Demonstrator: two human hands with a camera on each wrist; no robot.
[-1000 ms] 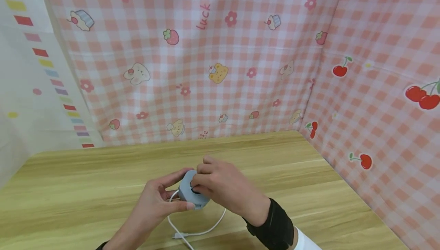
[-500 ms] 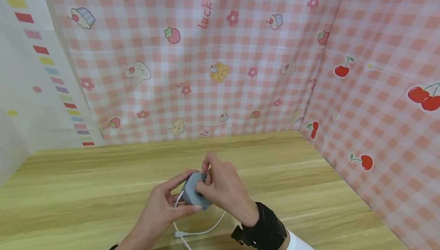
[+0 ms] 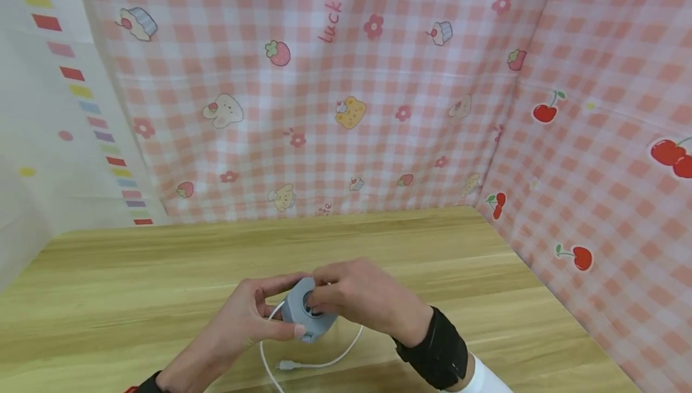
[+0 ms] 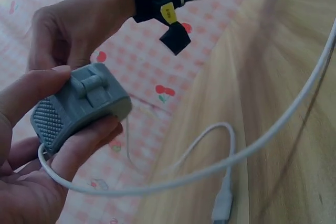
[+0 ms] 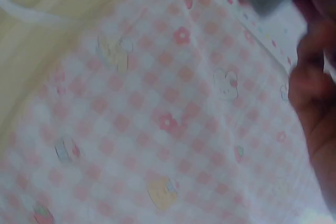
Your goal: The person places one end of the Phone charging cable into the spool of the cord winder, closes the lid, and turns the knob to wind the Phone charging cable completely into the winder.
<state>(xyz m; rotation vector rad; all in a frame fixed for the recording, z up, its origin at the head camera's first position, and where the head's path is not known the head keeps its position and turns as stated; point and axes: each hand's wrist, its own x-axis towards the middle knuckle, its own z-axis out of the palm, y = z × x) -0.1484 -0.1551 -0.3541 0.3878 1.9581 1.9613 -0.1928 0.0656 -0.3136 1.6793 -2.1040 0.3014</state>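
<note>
A grey-blue cable winder case (image 3: 295, 309) with a dark round centre is held above the table, tilted toward the right. My left hand (image 3: 240, 316) grips its sides, thumb on the lower edge and fingers behind. At the dark centre, the curled fingers of my right hand (image 3: 370, 298) pinch the knob, which they mostly hide. The left wrist view shows the case's hinge (image 4: 93, 85) and ribbed side. A white cable (image 4: 157, 186) comes out beside my left fingers and loops down to a connector (image 3: 286, 365) near the tabletop. In the right wrist view the case is blurred.
The wood-grain table (image 3: 135, 285) reaches back to a pink checked cloth wall (image 3: 313, 158). Another checked cloth wall (image 3: 605, 201) borders it on the right, and a white sheet (image 3: 48, 188) hangs at the left.
My right hand has turned about the case's centre, its knuckles first rising and then lowering again. My left hand keeps its grip, and the case has tilted slightly. The cable has shifted a little.
</note>
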